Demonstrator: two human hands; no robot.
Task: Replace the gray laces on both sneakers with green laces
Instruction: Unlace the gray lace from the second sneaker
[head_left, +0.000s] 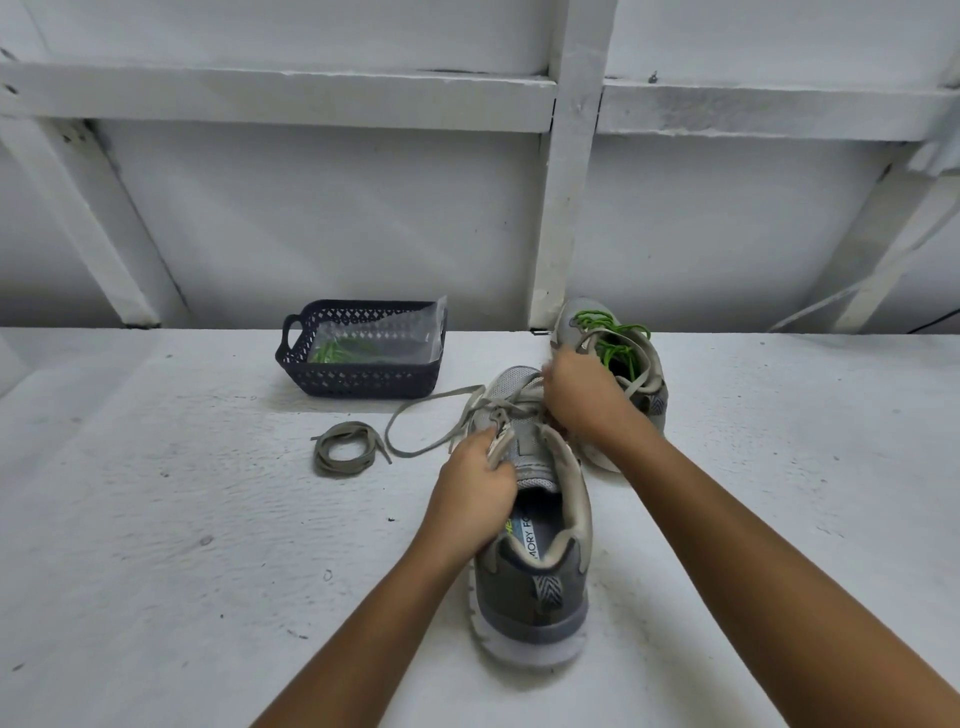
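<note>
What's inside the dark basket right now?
The basket holds a clear plastic bag with green laces showing through it. Whatever lies beneath the bag is hidden.

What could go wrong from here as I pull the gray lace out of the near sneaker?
1. The right hand works close beside the far sneaker; a hard tug could knock it or snag its green lace.
2. The gray lace trails toward the coiled lace; they may tangle.
3. The left hand has its grip only on the near sneaker at its upper edge, so it might slide.
</note>
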